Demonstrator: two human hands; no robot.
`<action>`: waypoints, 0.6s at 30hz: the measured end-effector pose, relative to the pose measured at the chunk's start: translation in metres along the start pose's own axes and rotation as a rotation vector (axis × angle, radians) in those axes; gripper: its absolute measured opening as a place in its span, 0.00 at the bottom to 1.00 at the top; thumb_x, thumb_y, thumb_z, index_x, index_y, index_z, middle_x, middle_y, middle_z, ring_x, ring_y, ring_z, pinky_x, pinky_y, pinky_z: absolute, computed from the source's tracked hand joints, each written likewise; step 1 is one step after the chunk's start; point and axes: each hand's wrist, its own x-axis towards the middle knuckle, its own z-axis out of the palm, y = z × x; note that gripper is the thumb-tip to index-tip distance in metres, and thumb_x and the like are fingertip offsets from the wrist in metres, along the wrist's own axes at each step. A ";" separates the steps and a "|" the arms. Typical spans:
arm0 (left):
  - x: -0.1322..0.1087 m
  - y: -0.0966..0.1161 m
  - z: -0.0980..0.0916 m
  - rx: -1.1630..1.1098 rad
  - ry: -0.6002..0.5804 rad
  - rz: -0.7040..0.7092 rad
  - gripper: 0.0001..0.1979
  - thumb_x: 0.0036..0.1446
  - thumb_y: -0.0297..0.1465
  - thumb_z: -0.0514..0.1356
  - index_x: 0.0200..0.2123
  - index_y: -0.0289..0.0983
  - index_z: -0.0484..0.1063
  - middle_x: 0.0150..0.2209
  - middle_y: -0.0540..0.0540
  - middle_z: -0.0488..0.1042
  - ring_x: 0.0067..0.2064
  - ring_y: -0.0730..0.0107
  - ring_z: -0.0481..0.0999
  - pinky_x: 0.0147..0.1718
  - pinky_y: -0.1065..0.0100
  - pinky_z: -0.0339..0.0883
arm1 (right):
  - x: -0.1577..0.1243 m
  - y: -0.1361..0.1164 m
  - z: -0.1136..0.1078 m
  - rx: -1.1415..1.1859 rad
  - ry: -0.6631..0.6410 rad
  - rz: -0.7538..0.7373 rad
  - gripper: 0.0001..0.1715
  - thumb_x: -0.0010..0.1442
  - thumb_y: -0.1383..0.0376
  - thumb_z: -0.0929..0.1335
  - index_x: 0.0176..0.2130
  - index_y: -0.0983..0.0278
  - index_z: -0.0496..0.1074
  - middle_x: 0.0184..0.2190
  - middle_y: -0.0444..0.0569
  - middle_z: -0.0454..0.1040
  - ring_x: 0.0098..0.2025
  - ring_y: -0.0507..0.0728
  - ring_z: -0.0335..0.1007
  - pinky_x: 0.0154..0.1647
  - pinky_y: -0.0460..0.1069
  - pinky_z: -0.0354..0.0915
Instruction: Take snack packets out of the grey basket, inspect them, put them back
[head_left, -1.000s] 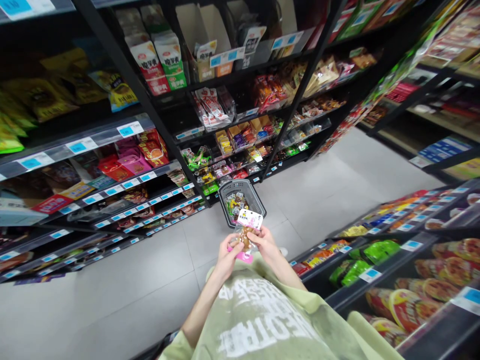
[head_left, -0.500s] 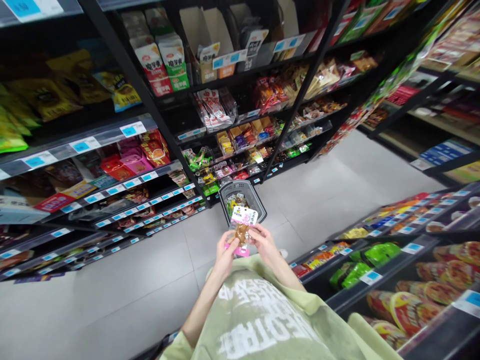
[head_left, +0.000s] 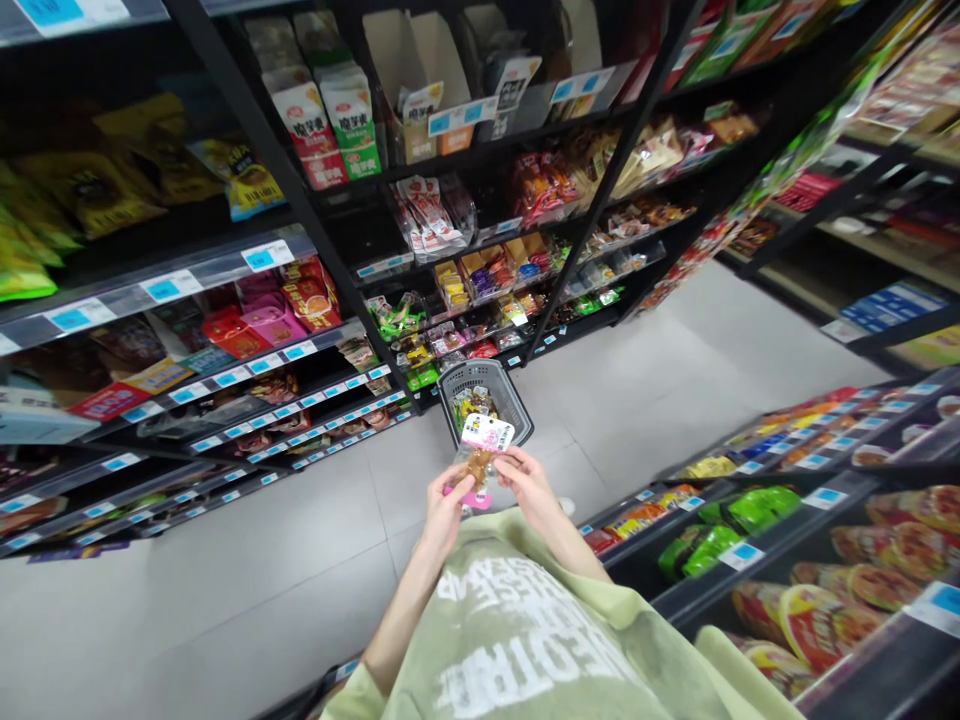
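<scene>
Both of my hands hold one small clear snack packet (head_left: 480,452) with a white and pink header card and brown pieces inside. My left hand (head_left: 444,512) pinches its lower pink edge from the left. My right hand (head_left: 526,482) grips its right side, fingers closed on it. The packet hangs just above and in front of a grey plastic shopping basket (head_left: 501,385) that stands on the floor and holds several wrapped snacks. My pale green printed shirt fills the bottom of the view.
Black shelving with snack packets and blue price tags (head_left: 262,258) runs along the left and back. A lower shelf with green packets (head_left: 757,503) and round red tubs lines the right. Grey floor tiles (head_left: 660,390) form the aisle between them.
The packet has tilted and shifted slightly left between my hands; my hands stay close together above the basket. The view has barely moved.
</scene>
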 end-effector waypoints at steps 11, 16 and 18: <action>0.003 -0.006 -0.005 0.005 0.017 0.022 0.17 0.43 0.35 0.74 0.37 0.36 0.77 0.34 0.47 0.80 0.34 0.69 0.79 0.37 0.70 0.71 | 0.001 0.001 -0.001 -0.019 0.010 0.034 0.21 0.45 0.55 0.80 0.38 0.60 0.78 0.35 0.48 0.81 0.27 0.51 0.66 0.30 0.49 0.61; 0.003 -0.003 -0.005 -0.002 0.048 0.033 0.18 0.45 0.35 0.74 0.38 0.37 0.76 0.35 0.49 0.79 0.36 0.70 0.78 0.37 0.71 0.70 | 0.001 0.002 -0.001 -0.052 -0.035 0.050 0.22 0.45 0.55 0.80 0.39 0.59 0.78 0.36 0.49 0.81 0.29 0.54 0.70 0.30 0.50 0.62; 0.004 -0.002 -0.004 -0.016 0.061 0.030 0.18 0.44 0.34 0.74 0.38 0.36 0.76 0.35 0.49 0.79 0.36 0.71 0.78 0.37 0.72 0.70 | 0.001 0.004 -0.003 -0.076 -0.050 0.042 0.23 0.44 0.56 0.81 0.39 0.59 0.78 0.37 0.50 0.81 0.32 0.55 0.72 0.30 0.49 0.63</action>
